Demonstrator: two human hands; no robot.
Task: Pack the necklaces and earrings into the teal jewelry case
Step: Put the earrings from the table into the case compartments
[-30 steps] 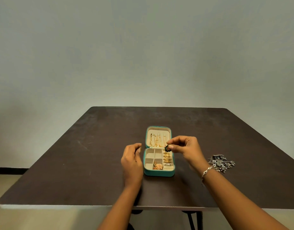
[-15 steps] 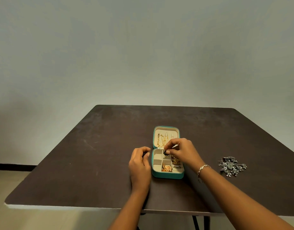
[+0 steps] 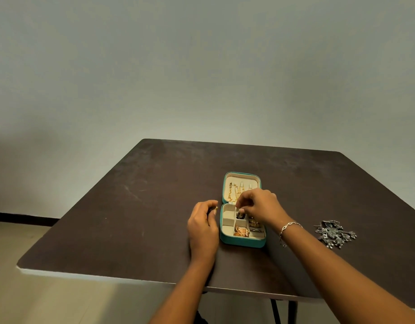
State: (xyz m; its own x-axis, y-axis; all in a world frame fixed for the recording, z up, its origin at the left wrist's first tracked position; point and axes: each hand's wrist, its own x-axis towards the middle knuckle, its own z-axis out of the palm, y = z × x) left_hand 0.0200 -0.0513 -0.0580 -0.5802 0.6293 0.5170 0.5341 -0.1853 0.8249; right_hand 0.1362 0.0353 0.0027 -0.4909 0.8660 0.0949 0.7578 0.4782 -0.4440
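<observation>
The teal jewelry case [image 3: 242, 243] lies open mid-table, its lid flat behind the tray. Gold chains [image 3: 235, 192] hang in the lid. An orange-gold piece [image 3: 241, 231] fills a front compartment, and small gold pieces [image 3: 254, 223] sit in the right column. My right hand [image 3: 260, 204] hovers over the tray, its curled fingertips pinching a dark earring [image 3: 240, 215] down in a middle compartment. My left hand [image 3: 203, 225] rests just left of the case and pinches a small dark and gold piece [image 3: 214, 208].
A heap of dark silver jewelry [image 3: 335, 233] lies on the dark brown table [image 3: 143, 218] to the right of my right forearm. The table's near edge runs just below my forearms. A plain wall stands behind.
My right hand has lowered the dark earring from above the hinge into a middle compartment. My left hand stayed beside the case. The view shifted, so the case sits further right.
</observation>
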